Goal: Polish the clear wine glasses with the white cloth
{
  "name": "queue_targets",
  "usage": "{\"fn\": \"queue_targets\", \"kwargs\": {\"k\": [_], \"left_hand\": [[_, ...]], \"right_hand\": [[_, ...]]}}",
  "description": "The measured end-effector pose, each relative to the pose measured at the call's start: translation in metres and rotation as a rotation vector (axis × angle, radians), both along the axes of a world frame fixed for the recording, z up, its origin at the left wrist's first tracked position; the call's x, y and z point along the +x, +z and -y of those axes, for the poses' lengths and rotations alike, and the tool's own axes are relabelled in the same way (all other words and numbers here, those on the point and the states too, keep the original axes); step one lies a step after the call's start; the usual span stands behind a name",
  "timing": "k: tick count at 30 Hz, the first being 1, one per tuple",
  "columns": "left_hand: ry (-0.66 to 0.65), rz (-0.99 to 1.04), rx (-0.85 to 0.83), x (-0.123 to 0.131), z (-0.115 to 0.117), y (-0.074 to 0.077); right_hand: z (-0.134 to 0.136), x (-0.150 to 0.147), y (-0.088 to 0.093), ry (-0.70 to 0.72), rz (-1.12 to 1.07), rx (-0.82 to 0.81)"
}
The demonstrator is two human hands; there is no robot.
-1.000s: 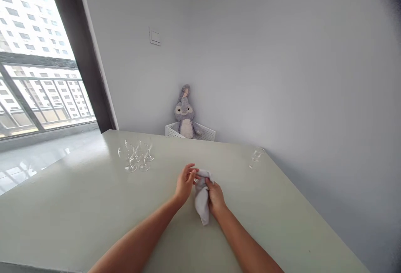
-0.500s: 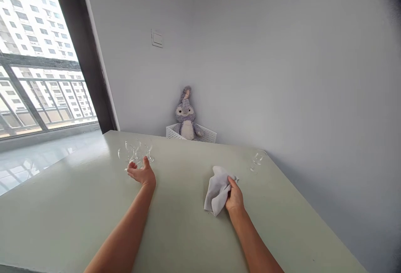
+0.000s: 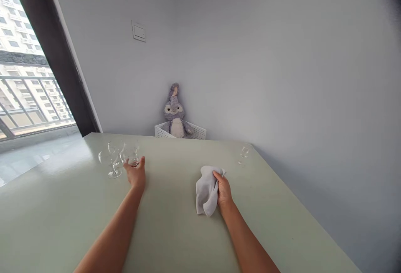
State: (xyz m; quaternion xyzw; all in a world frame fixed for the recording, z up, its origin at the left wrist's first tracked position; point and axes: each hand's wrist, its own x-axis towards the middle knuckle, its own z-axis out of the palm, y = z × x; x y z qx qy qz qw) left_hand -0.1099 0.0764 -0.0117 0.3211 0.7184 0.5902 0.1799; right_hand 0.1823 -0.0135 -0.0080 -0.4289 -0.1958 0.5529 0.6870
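Note:
On the left of the table, my left hand [image 3: 136, 175] has its fingers and thumb around a clear wine glass [image 3: 128, 154]. Fingertips show faintly through its bowl. Several similar stemmed glasses stand close together there, one of them a glass [image 3: 115, 173] with its foot just left of my hand. Their clear outlines overlap, so the far ones are hard to separate. Near the table's middle, my right hand [image 3: 224, 189] grips a light grey cloth [image 3: 207, 191] by its right side, thumb on top. The cloth hangs in loose folds.
A lone small glass [image 3: 244, 152] stands near the table's far right corner. Behind the pale green table [image 3: 175, 239], a plush rabbit [image 3: 176, 116] sits in a white perforated basket [image 3: 196, 131]. Walls meet behind it; a window is at left.
My left hand has moved from open beside the glasses to closing around one of them. The right hand still holds the cloth. The whole view has shifted, with things appearing further left.

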Motion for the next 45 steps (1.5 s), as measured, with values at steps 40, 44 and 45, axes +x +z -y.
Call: {"fn": "queue_targets", "kwargs": {"k": [40,44,45], "left_hand": [[-1.767,-0.609,-0.388,0.092,0.080,0.078],[-1.132,-1.206,0.027,0.101,0.095,0.073],[-1.050,-1.271,0.092,0.102,0.096,0.072]], "right_hand": [[0.023,0.008,0.028,0.869,0.426,0.271],[0.017,-0.008,0.018,0.604,0.191,0.146],[0.018,-0.012,0.018,0.575,0.149,0.142]]}}
